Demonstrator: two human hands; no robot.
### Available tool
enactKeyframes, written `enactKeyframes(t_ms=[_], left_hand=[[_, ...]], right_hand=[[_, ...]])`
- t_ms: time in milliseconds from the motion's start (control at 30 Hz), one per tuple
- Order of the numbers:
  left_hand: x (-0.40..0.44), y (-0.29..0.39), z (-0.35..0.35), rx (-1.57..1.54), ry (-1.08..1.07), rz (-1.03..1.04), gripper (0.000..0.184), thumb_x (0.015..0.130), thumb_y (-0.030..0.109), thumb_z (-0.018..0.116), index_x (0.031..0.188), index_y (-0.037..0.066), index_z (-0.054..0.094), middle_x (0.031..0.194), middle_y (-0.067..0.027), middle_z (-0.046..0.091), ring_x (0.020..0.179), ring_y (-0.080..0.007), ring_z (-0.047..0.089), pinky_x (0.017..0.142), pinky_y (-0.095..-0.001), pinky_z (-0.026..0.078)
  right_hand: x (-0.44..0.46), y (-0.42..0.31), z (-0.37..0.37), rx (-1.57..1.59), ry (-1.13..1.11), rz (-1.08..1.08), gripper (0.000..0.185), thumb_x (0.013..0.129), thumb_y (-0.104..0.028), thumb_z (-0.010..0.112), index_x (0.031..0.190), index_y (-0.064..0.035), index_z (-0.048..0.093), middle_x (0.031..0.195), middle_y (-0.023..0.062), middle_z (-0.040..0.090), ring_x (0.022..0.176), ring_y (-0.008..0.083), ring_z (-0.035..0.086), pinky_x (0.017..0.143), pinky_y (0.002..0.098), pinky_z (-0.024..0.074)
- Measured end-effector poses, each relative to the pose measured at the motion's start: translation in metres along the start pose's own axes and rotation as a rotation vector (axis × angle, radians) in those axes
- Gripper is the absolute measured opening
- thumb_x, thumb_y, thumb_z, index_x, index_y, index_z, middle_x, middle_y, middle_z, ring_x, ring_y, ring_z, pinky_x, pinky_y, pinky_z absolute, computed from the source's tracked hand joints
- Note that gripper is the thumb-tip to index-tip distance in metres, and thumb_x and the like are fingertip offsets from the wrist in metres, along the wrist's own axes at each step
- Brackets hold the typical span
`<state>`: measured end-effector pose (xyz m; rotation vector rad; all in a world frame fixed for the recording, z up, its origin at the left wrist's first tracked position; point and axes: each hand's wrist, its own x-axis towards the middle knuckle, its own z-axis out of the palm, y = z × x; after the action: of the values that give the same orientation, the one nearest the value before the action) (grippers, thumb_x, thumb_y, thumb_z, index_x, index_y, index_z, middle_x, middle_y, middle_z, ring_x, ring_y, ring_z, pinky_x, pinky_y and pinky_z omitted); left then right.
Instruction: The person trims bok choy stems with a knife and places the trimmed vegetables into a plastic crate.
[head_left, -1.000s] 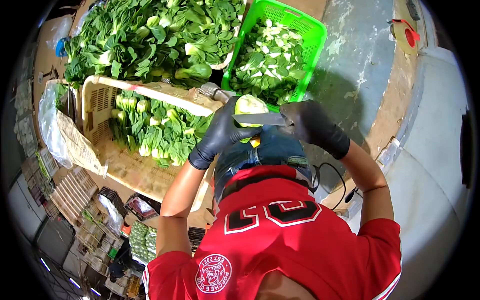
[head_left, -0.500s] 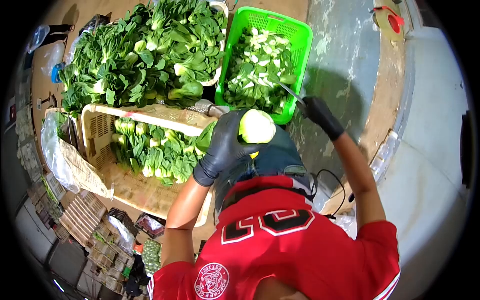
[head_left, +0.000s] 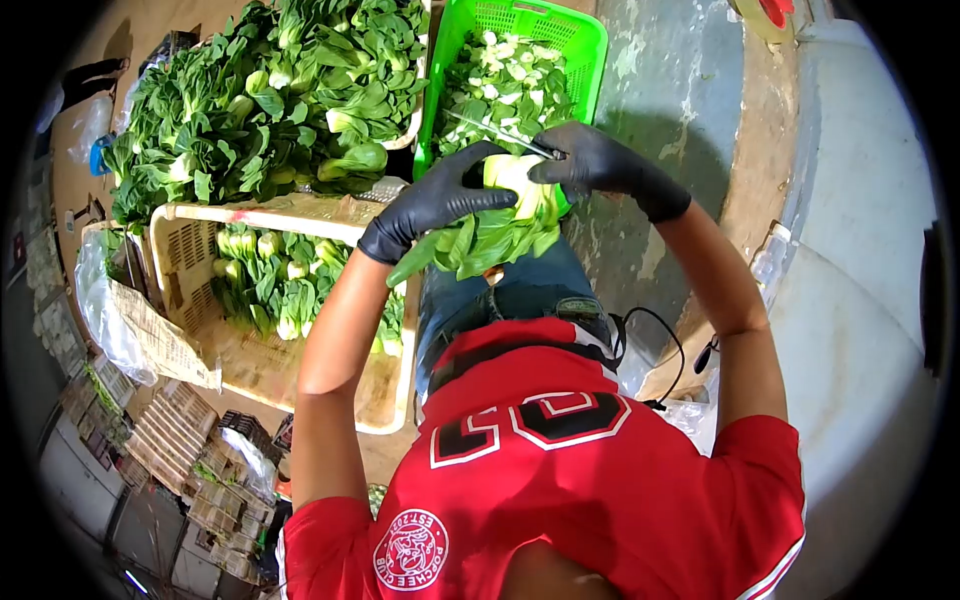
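My left hand (head_left: 437, 198), in a black glove, is wrapped round the pale stem end of a leafy green vegetable (head_left: 490, 238), whose leaves hang toward my lap. From the other side, my right hand (head_left: 598, 168), also black-gloved, holds a knife (head_left: 497, 133) with its blade pointing up and left over the green basket. Fingers of my right hand also touch the pale stem. Cut leaves and pale pieces (head_left: 510, 85) lie inside the green basket (head_left: 590, 62).
A large heap of leafy greens (head_left: 270, 110) fills a crate at the upper left. Below it, a cream crate (head_left: 270, 375) holds rows of greens (head_left: 300, 285). Plastic wrap (head_left: 105, 300) hangs at its left side. A black cord (head_left: 672, 345) lies right of my waist.
The vegetable has turned from stem end up to leaves hanging toward me. My right hand has come back from the right with the knife and now touches the stem.
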<state>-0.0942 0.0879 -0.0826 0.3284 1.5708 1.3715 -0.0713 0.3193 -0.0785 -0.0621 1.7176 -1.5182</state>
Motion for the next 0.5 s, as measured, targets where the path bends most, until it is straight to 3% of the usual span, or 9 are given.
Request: enactKeyframes(t_ms=[100,167,267,300,333,400,433,467,500], left_hand=[[0.002,-0.012,0.0,-0.236,-0.048,0.002,0.062,0.074,0.021,0.073,0.124,-0.001,0.043,0.112,-0.0093,0.056,0.101,-0.0153,0.053,0.091,-0.0292,0.041],[0.007,-0.022,0.002,-0.325,-0.05,0.058,0.056,0.077,0.018,0.07,0.123,0.0,0.044,0.11,-0.008,0.056,0.099,-0.0147,0.053,0.089,-0.0284,0.043],[0.007,-0.021,0.002,-0.398,-0.004,-0.003,0.052,0.079,0.017,0.067,0.122,0.0,0.046,0.109,-0.0081,0.056,0.098,-0.0134,0.053,0.087,-0.0277,0.043],[0.011,-0.027,-0.006,-0.49,-0.115,0.015,0.048,0.08,0.018,0.065,0.121,0.0,0.047,0.108,-0.0089,0.056,0.097,-0.013,0.054,0.086,-0.0266,0.043],[0.014,-0.033,-0.008,-0.554,-0.059,0.095,0.042,0.084,0.023,0.062,0.117,0.0,0.05,0.102,-0.0131,0.06,0.09,-0.0178,0.058,0.078,-0.028,0.047],[0.026,-0.042,-0.011,0.167,0.297,0.257,0.056,0.082,0.035,0.063,0.121,-0.002,0.047,0.113,-0.0205,0.056,0.105,-0.0258,0.055,0.089,-0.033,0.043],[0.026,-0.043,-0.014,0.317,0.376,0.162,0.073,0.078,0.047,0.063,0.125,-0.005,0.042,0.123,-0.0242,0.049,0.116,-0.0287,0.047,0.097,-0.0353,0.037],[0.03,-0.049,-0.017,0.176,0.327,0.106,0.08,0.077,0.05,0.063,0.127,-0.007,0.039,0.125,-0.0223,0.048,0.114,-0.0266,0.048,0.097,-0.0347,0.037],[0.028,-0.032,-0.014,0.034,0.193,0.057,0.079,0.077,0.049,0.065,0.127,-0.006,0.039,0.123,-0.0207,0.049,0.113,-0.0253,0.048,0.096,-0.0345,0.037]], right_hand=[[-0.001,0.003,-0.009,0.132,-0.032,-0.011,0.024,0.078,-0.022,0.063,0.075,0.001,0.058,0.057,0.0033,0.053,0.044,0.0093,0.047,0.041,0.0254,0.0353],[0.01,0.037,-0.021,-0.139,-0.011,-0.285,0.025,0.079,-0.024,0.061,0.074,0.0006,0.058,0.056,0.002,0.05,0.046,0.0097,0.046,0.044,0.027,0.0362],[0.007,0.048,-0.03,-0.18,0.019,-0.385,0.032,0.081,-0.032,0.058,0.074,-0.0009,0.057,0.058,0.0003,0.048,0.048,0.0108,0.043,0.047,0.0279,0.0372],[-0.001,0.051,-0.033,-0.074,0.01,-0.286,0.033,0.081,-0.033,0.058,0.076,-0.001,0.057,0.059,0.0003,0.049,0.048,0.0108,0.042,0.048,0.0277,0.0374],[-0.007,0.053,-0.035,0.028,0.003,-0.186,0.033,0.081,-0.034,0.057,0.077,-0.001,0.057,0.06,0.0004,0.049,0.048,0.0108,0.042,0.048,0.0275,0.0375],[-0.02,0.046,-0.024,0.13,0.25,-0.244,0.03,0.08,-0.027,0.062,0.088,0.0011,0.059,0.062,0.0004,0.05,0.051,0.0089,0.044,0.049,0.0264,0.0392],[-0.03,0.024,-0.014,0.239,0.29,-0.114,0.029,0.08,-0.026,0.063,0.091,0.0013,0.059,0.063,0.0004,0.051,0.052,0.0086,0.045,0.05,0.0264,0.0396],[-0.036,0.007,-0.01,0.342,0.333,0.006,0.03,0.08,-0.024,0.064,0.095,0.0015,0.06,0.064,0.0004,0.051,0.054,0.0082,0.045,0.051,0.0264,0.04],[-0.032,0.01,-0.01,0.161,0.38,-0.045,0.032,0.079,-0.022,0.065,0.1,0.0005,0.06,0.065,0.0002,0.051,0.056,0.0086,0.046,0.051,0.0272,0.0404]])
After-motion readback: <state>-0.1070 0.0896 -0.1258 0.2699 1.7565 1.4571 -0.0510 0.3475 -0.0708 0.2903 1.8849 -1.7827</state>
